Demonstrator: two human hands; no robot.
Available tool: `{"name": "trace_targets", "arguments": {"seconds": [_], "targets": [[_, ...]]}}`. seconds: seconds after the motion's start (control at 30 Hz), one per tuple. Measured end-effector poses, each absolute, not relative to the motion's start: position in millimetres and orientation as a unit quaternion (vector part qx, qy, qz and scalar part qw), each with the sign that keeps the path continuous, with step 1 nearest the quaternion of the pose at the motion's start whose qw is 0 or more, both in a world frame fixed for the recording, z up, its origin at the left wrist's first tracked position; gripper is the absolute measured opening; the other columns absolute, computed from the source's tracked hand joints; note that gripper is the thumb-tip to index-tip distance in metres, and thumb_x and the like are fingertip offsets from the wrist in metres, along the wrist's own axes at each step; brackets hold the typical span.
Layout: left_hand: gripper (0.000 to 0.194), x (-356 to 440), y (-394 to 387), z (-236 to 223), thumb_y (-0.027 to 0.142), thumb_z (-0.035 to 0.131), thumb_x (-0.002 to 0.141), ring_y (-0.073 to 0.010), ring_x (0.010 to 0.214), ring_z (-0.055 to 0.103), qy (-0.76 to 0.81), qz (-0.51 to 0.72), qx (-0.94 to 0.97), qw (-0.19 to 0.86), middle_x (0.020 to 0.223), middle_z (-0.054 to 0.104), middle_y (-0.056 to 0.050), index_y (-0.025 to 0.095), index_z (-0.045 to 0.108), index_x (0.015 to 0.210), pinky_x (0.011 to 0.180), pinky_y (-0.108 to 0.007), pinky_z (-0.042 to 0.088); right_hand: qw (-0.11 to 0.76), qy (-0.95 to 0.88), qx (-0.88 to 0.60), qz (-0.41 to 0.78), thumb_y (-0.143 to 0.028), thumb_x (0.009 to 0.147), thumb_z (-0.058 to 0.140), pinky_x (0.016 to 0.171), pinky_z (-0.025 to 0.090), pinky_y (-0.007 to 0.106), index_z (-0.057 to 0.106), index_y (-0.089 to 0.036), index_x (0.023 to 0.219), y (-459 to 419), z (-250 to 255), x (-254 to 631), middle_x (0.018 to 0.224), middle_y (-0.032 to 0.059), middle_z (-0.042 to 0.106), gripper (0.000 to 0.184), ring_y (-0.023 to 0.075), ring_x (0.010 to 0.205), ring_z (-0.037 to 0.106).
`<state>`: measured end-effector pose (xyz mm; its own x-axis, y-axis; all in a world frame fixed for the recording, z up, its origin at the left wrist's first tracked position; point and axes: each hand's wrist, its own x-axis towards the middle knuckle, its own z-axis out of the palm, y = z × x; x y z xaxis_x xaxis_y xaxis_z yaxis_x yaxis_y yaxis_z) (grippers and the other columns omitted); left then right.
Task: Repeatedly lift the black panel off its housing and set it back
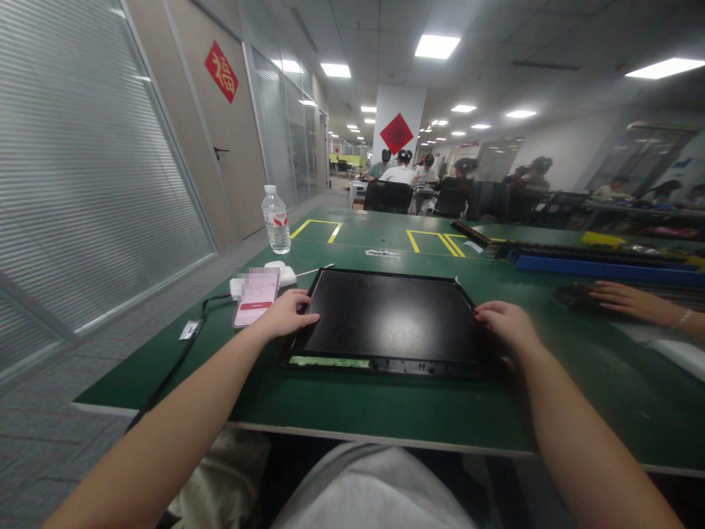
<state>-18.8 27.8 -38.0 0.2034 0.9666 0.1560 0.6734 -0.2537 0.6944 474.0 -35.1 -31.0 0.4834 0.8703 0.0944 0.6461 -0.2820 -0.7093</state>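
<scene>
Green tabletop (380, 406) stretches before the black panel (385, 312), both loosely curled hands (287, 312) (507, 327) holding its side edges.

Left of the left hand (289, 314), the phone (258, 303) has a blurry corner. Right of the right hand (507, 325), another person's arm (669, 314) is cut off by the edge.

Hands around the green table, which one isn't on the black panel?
The co-worker's hand, at the far right, lies apart from it; the person's left hand and right hand touch the black panel at opposite sides.
</scene>
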Motion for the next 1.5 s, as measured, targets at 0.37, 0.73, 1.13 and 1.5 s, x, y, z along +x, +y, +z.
{"name": "trace_targets", "arguments": {"seconds": [0.37,0.73,1.13,1.5], "targets": [[0.031,-15,29,-29,0.031,0.052,0.075,-0.0311,0.117,0.063,0.551,0.245,0.781,0.165,0.118,0.071,-0.010,0.019,0.079,0.083,0.105,-0.038,0.047,0.347,-0.482,-0.790,0.151,-0.026,0.065,0.062,0.066,0.047,0.031,0.077,-0.021,0.083,-37,-27,471,0.074,0.0044,0.074,0.024,0.0197,0.067,0.064],[0.039,-14,27,-28,0.018,0.048,0.073,-0.0292,0.119,0.064,0.565,0.213,0.791,0.095,0.127,0.069,-0.010,0.018,0.081,0.094,0.106,-0.033,0.047,0.347,-0.480,-0.793,0.145,-0.024,0.064,0.060,0.067,0.047,0.031,0.076,-0.022,0.080,-37,-26,469,0.073,0.0040,0.073,0.022,0.0201,0.068,0.064],[0.035,-13,23,-24,0.020,0.050,0.066,-0.0273,0.114,0.066,0.551,0.259,0.773,0.179,0.119,0.073,-0.002,0.023,0.081,0.081,0.100,-0.031,0.050,0.351,-0.483,-0.788,0.148,-0.026,0.063,0.062,0.067,0.047,0.031,0.077,-0.021,0.082,-35,-32,476,0.073,0.0043,0.073,0.025,0.0199,0.067,0.064],[0.026,-15,28,-36,0.038,0.066,0.066,-0.0300,0.105,0.069,0.570,0.325,0.711,0.254,0.122,0.070,-0.010,0.018,0.078,0.078,0.096,-0.038,0.053,0.361,-0.486,-0.781,0.154,-0.027,0.064,0.063,0.066,0.047,0.031,0.076,-0.021,0.081,-36,-30,473,0.069,0.0038,0.071,0.022,0.0191,0.064,0.062]]}}
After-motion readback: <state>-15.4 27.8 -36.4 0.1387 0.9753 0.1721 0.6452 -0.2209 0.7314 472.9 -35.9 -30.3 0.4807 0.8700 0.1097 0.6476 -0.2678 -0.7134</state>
